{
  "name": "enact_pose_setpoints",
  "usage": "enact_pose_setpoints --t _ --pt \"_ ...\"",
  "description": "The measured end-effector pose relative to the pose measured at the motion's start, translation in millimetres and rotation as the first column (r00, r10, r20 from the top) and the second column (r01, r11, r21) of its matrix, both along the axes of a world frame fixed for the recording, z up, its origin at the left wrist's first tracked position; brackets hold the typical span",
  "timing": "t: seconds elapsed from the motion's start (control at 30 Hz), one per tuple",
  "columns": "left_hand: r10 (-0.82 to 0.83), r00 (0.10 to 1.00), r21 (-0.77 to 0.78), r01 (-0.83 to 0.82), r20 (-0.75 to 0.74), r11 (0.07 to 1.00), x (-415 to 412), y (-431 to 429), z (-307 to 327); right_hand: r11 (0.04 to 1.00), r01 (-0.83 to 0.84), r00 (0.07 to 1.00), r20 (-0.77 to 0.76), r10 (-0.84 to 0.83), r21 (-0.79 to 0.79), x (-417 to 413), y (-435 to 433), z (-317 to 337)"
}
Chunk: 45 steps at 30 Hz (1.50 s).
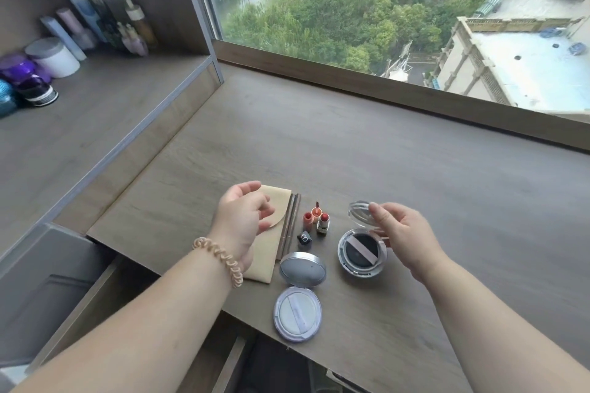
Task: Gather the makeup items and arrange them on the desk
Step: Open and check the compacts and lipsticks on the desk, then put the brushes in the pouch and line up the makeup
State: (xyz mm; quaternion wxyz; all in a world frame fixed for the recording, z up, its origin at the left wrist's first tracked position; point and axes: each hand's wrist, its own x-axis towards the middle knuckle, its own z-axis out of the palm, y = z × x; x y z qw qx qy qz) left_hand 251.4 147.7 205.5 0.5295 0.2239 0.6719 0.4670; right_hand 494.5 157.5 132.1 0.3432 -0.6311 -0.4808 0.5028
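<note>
Nearest me, between my forearms, the white cushion compact [298, 295] lies open on the desk [447, 201]. Just under my right hand [402, 234] sits the dark compact [361, 254], whose clear inner lid [360, 212] I pinch upright. My left hand [245, 217] hovers loose-fingered, holding nothing, over the beige pouch [274, 201]. Between the hands stand two pencils [290, 220] and three uncapped lipsticks [319, 220].

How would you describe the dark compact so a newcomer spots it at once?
On the wooden desk below the window, look right of the upright lipsticks. The right hand holds open the dark compact; unlike the lilac compact, its puff is black with a pinkish strap.
</note>
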Motion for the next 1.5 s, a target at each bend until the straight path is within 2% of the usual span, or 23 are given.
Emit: enact_pose_setpoints --t 0.17,0.47,0.63,0.77,0.93,1.03,1.1,1.23,1.3,1.33,1.43,1.5 --pt "0.040 0.999 -0.058 -0.042 -0.036 0.997 -8.7 -6.5 -19.2 0.999 -0.043 0.998 0.035 0.043 -0.003 -8.0 4.5 -11.9" --pt "-0.050 0.991 -0.169 0.029 -0.125 0.985 -22.8 -9.8 -41.5 0.999 -0.042 0.999 0.009 0.042 0.007 -11.4 4.1 -12.0" --pt "-0.111 0.955 -0.181 0.062 -0.275 0.982 -28.4 -8.5 -60.8 0.999 -0.017 0.997 0.076 0.014 0.041 -8.3 5.9 -10.9" --pt "-0.178 0.898 -0.220 0.094 -0.403 0.971 -28.4 -3.0 -67.3 0.993 -0.027 0.981 0.195 0.004 0.115 -7.1 7.5 -6.8" --pt "-0.266 0.795 -0.281 0.126 -0.545 0.951 -29.5 2.3 -73.4 0.916 -0.002 0.936 0.323 -0.140 0.402 -17.9 11.7 19.8" --pt "-0.357 0.666 -0.326 0.177 -0.656 0.929 -28.6 1.5 -77.7 0.838 -0.091 0.916 0.375 -0.141 0.539 -40.1 20.1 36.7" --pt "-0.353 0.589 -0.318 0.167 -0.727 0.933 -25.5 -1.0 -79.8 0.782 -0.174 0.906 0.409 -0.111 0.599 -59.2 23.4 44.5" --pt "-0.334 0.523 -0.324 0.113 -0.784 0.939 -24.0 -5.0 -83.6 0.725 -0.302 0.877 0.479 -0.044 0.619 -95.6 25.0 46.7" --pt "-0.371 0.512 -0.380 0.093 -0.775 0.920 -25.6 -5.1 -85.0 0.707 -0.424 0.795 0.606 -0.009 0.566 -113.4 25.3 44.3" --pt "-0.384 0.508 -0.399 0.083 -0.772 0.913 -26.7 -4.4 -85.8 0.705 -0.505 0.723 0.690 0.032 0.497 -121.9 25.1 43.4" --pt "-0.416 0.521 -0.448 0.070 -0.745 0.891 -31.8 -0.7 -88.5 0.683 -0.710 0.419 0.883 0.212 0.173 -143.0 25.9 40.0" --pt "-0.425 0.533 -0.464 0.069 -0.731 0.883 -34.8 1.2 -89.8 0.655 -0.755 0.258 0.920 0.296 0.001 -150.4 28.0 39.1"
